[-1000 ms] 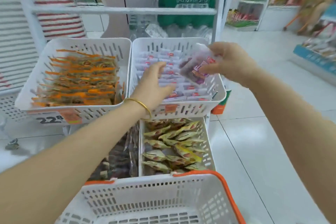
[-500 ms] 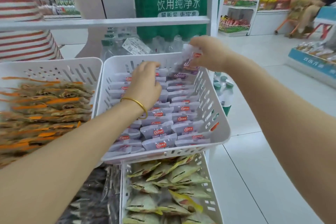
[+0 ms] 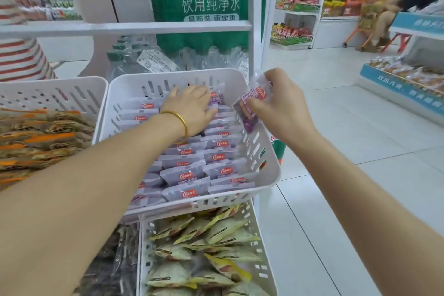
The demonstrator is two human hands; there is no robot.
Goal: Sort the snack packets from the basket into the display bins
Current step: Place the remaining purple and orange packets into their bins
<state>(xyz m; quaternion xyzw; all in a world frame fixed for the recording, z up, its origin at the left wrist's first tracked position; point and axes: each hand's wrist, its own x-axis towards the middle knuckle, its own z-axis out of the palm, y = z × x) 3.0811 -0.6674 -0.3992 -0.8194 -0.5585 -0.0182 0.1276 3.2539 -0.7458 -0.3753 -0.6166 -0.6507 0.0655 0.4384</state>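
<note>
**Pinched and poised**

The right hand (image 3: 282, 107) pinches a purple packet (image 3: 249, 107), thumb and fingers clamped on it, over the right rim of the white bin (image 3: 173, 74). The left hand (image 3: 189, 108) lies flat inside, fingers spread on the stacked packets (image 3: 189, 175).

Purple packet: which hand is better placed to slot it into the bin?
Right: the right hand holds the purple packet over the right rim of the white bin; the left hand presses the packed rows.
</note>
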